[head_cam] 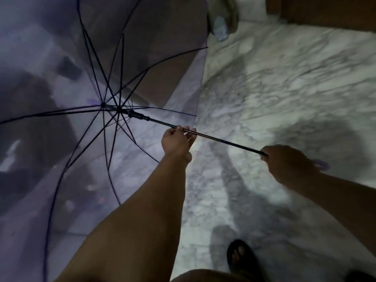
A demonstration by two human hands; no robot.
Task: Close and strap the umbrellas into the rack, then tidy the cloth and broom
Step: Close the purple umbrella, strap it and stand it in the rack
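An open umbrella (97,82) with a see-through purple canopy and dark ribs fills the left of the head view, its inside facing me. Its thin black shaft (221,139) runs down to the right. My left hand (176,140) pinches the shaft a little below the runner (134,115). My right hand (284,161) grips the handle end, whose purple tip (322,164) pokes out behind the fingers. No rack, cloth or broom is in view.
White marbled floor (284,88) spreads to the right. A plastic bottle (220,27) lies at the top by a brown wooden edge (325,11). Dark shapes show blurred through the canopy. My sandalled foot (242,259) stands at the bottom.
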